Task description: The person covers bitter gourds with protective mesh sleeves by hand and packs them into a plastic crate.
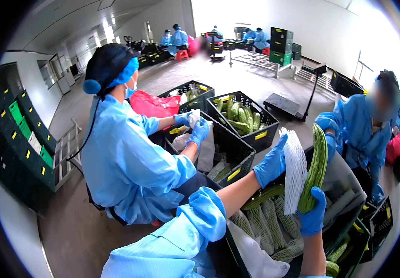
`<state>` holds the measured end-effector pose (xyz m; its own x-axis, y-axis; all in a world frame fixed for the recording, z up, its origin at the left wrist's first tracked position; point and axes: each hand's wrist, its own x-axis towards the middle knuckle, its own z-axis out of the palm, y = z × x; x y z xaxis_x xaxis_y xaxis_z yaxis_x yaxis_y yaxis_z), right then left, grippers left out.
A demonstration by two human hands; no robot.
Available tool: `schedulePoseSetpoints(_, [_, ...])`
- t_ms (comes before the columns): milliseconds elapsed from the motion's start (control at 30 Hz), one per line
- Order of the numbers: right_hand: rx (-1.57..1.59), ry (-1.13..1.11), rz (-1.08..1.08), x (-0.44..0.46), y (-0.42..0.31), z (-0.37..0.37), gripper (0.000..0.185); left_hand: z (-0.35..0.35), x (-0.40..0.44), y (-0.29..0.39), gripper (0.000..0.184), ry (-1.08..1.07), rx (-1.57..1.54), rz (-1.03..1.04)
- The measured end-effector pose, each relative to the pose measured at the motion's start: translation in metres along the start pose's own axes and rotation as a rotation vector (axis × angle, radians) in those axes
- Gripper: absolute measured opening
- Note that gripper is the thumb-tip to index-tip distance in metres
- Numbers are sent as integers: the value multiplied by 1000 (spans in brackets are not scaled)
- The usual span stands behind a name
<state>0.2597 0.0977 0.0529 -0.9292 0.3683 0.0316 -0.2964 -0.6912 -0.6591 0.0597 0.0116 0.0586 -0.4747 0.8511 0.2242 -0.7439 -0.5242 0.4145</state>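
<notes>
L hand [271, 162], in a blue glove, pinches a white foam net sleeve [295, 169] at its upper L edge; sleeve hangs roughly upright. R hand [313, 213], same glove type, grasps a green bitter gourd [316, 167] by its lower end, tip up, just R of the sleeve. Can't tell if sleeve & gourd touch.

Both are over a dark green crate [345, 228] w/ netted gourds [269, 222] side by side, plus a bare gourd [265, 195] at far L. White plastic bag [258, 257] drapes over the near L part.

Co-worker [130, 153] on L, seated, holds a small white item [194, 118] in both gloved hands, near a red bag [156, 105]. Beyond: black crate [257, 139] of bare gourds, platform scale [283, 104] on floor. 2nd co-worker [355, 127] at R, one arm down twd stacked crates [381, 220].
</notes>
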Motion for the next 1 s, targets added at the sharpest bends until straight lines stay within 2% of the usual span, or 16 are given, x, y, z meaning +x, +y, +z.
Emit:
schedulePoseSetpoints(67, [12,19,-28,-2,-7,2,58,3,-3,-2,48,-69,-10,-128])
schedulePoseSetpoints(167, [-17,68,-70,-6,-17,18,51,22,-11,-15,58,-48,139,-225])
schedulePoseSetpoints(267, [-30,122,-37,-6,-21,5,42,17,-10,-32,57,-57,122,-291])
schedulePoseSetpoints(367, [-56,158,-37,2,-15,-10,41,21,-15,-29,55,-45,178,-329])
schedulePoseSetpoints(433, [-137,121,-55,6,-14,-16,49,20,-14,-22,54,-38,231,-341])
schedulePoseSetpoints(500, [-185,105,-75,6,-13,-12,55,13,-10,-11,50,-34,119,-294])
schedulePoseSetpoints(567, [-202,119,-100,5,-14,-2,58,3,-3,6,49,82,104,-162])
schedulePoseSetpoints(667, [-236,48,-75,7,-15,-10,66,-24,5,40,47,66,65,31])
schedulePoseSetpoints(767, [-293,22,13,1,-22,-3,64,-38,1,65,44,74,2,200])
schedulePoseSetpoints(833, [-414,-31,31,3,-22,0,64,-83,9,82,40,-64,-33,257])
schedulePoseSetpoints(1000, [-562,-144,116,2,-9,6,64,-92,2,94,38,-252,97,366])
